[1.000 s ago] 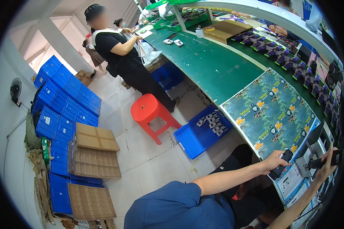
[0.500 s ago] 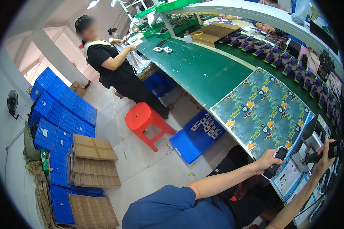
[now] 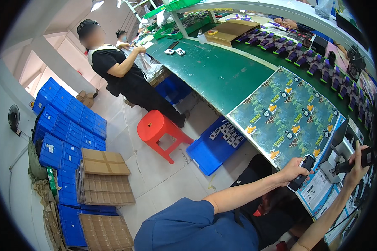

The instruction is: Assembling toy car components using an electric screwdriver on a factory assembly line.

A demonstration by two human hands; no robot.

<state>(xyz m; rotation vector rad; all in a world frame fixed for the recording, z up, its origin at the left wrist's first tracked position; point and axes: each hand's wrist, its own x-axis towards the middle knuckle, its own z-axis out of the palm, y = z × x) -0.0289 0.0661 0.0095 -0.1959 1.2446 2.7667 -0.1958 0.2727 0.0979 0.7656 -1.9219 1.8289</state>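
Observation:
My left hand [image 3: 292,170] is closed around a small black device with a pale edge [image 3: 302,172], above the near edge of the bench. My right hand [image 3: 357,166] grips a black handle-like tool [image 3: 367,157] at the far right. The tool's narrower end points left, toward a grey metal fixture [image 3: 334,161]; whether they touch, I cannot tell. A patterned jungle-print mat [image 3: 291,115] lies on the bench just beyond my left hand. Printed sheets [image 3: 316,190] lie below the fixture.
A red stool [image 3: 157,127] stands left of the green bench [image 3: 213,75]. By it, a blue bin [image 3: 207,154] holds several white-and-grey parts. Purple-and-black pieces [image 3: 305,56] line the far side. A person [image 3: 117,62] stands at the left; blue crates [image 3: 58,125] are stacked beyond.
The whole view has shifted slightly. Both hands keep their holds, and the black device stays in nearly the same place. The person at the left has moved their hands a little.

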